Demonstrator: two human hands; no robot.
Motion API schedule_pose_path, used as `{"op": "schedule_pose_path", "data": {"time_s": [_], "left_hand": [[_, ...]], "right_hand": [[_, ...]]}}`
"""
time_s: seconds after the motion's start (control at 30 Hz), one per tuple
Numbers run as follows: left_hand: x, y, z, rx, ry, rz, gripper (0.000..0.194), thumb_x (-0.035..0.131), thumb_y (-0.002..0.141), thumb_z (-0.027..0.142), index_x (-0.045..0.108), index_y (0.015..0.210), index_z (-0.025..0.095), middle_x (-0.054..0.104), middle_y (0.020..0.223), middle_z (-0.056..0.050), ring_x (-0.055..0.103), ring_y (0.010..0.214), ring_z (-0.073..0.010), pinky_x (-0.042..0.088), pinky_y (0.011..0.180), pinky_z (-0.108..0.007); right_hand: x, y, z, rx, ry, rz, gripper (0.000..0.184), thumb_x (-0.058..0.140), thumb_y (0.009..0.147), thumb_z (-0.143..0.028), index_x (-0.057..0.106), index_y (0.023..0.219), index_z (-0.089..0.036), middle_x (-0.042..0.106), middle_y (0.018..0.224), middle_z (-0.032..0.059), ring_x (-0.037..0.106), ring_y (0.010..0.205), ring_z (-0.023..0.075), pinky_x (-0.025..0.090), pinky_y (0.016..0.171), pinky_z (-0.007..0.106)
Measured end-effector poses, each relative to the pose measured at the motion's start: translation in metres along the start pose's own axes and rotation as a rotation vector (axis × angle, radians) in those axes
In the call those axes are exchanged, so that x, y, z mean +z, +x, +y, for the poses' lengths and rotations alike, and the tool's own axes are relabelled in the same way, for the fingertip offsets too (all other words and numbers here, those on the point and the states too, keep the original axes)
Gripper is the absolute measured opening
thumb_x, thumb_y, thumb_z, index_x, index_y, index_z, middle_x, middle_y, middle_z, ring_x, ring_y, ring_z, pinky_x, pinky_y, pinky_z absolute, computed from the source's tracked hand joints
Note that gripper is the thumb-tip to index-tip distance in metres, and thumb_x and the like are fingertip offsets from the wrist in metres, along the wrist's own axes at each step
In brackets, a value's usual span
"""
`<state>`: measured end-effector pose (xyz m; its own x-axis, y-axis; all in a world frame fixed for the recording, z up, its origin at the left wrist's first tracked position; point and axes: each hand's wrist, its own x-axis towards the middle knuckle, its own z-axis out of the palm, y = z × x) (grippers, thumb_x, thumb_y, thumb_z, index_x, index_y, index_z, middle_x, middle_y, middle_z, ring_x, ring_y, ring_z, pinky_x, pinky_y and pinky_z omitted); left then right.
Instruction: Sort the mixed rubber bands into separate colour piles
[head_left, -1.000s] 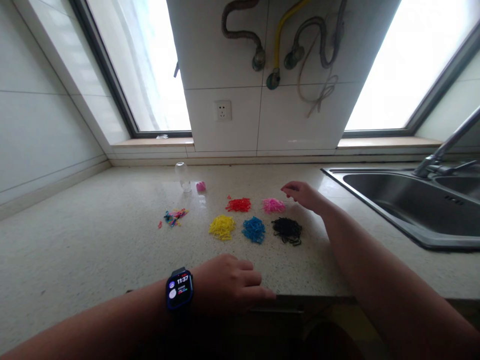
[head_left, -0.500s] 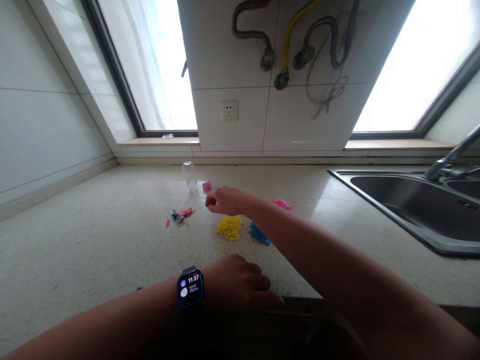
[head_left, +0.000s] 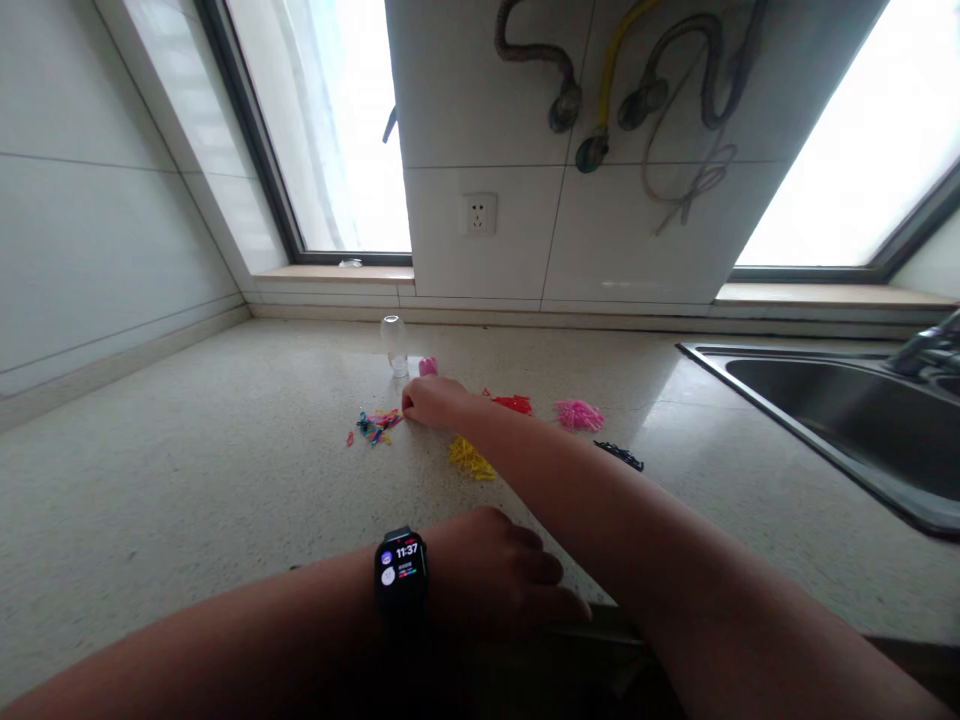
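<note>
My right hand (head_left: pixel 436 402) reaches across the counter, its fingers pinched together at the right edge of a small mixed-colour pile of little bands (head_left: pixel 377 426). Whatever lies between those fingertips is hidden. Under and beside my right forearm are sorted piles: yellow bands (head_left: pixel 471 460), red bands (head_left: pixel 513 404), pink bands (head_left: pixel 579 415) and partly covered black bands (head_left: pixel 619 455). The forearm covers the blue pile. My left hand (head_left: pixel 504 568), with a watch (head_left: pixel 400 565) on its wrist, rests at the counter's front edge, fingers loosely stretched and holding nothing.
A clear bottle (head_left: pixel 394 347) stands upside down behind the mixed pile, beside a pink cap-like piece (head_left: pixel 427 367). The steel sink (head_left: pixel 720 365) is set into the counter (head_left: pixel 187 480) at right. A wall with a socket (head_left: pixel 481 214) and hoses rises behind.
My right hand has swung left from beside the pink pile to the mixed pile. The left hand stays at the counter edge. The whole view has shifted slightly.
</note>
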<state>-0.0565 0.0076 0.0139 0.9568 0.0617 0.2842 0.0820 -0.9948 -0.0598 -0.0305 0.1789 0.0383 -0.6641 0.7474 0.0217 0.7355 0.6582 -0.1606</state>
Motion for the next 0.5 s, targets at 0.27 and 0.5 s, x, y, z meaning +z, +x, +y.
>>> {"op": "schedule_pose_path", "data": {"time_s": [0.27,0.5], "left_hand": [[0.000,0.001,0.000,-0.017,-0.009,-0.004,0.026,0.051,0.100,0.026,0.057,0.125,0.025,0.065,0.081,-0.001,0.059,0.070,-0.0152,0.040,0.054,-0.031],[-0.003,0.001,-0.001,-0.025,-0.008,-0.024,0.027,0.052,0.100,0.029,0.056,0.126,0.027,0.064,0.081,0.000,0.057,0.068,-0.0158,0.037,0.051,-0.032]], "right_hand": [[0.002,0.000,0.000,-0.015,-0.007,-0.006,0.030,0.056,0.086,-0.031,0.075,0.106,-0.022,0.075,0.108,0.0077,0.069,0.093,0.0239,0.049,0.072,0.029],[-0.004,-0.012,0.004,-0.005,-0.012,0.045,0.029,0.055,0.087,-0.030,0.075,0.105,-0.022,0.075,0.105,0.0086,0.069,0.093,0.0237,0.047,0.072,0.028]]}}
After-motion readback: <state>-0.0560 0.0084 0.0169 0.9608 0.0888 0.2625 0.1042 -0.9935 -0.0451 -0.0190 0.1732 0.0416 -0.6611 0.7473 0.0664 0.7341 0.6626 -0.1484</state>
